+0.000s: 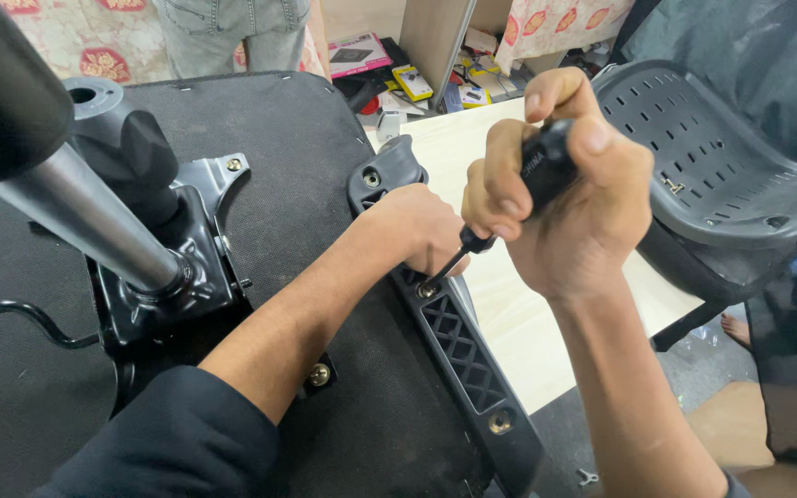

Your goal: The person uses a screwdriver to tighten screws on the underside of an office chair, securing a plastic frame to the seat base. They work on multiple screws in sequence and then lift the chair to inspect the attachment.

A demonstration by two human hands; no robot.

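While the upturned chair seat (260, 138) lies with its dark fabric underside facing the camera, the right hand (569, 198) is clenched around the black handle of a screwdriver (532, 175), its shaft slanting down toward 7 o'clock. The tip meets a screw (427, 290) set in the black plastic armrest bracket (458, 341), which runs along the seat's edge from 12 toward 5 o'clock. The left hand (417, 226) is closed over the bracket just above that screw, at about 11 o'clock from it. A second brass screw (500, 422) sits lower on the bracket, toward 5 o'clock. At 9 o'clock from the hands, the metal gas cylinder (85, 217) rises from the black mounting plate (191, 249). At 3 o'clock a grey perforated plastic chair shell (703, 157) stands beside the pale tabletop (500, 314). Another person's legs (232, 32) stand at 12 o'clock.
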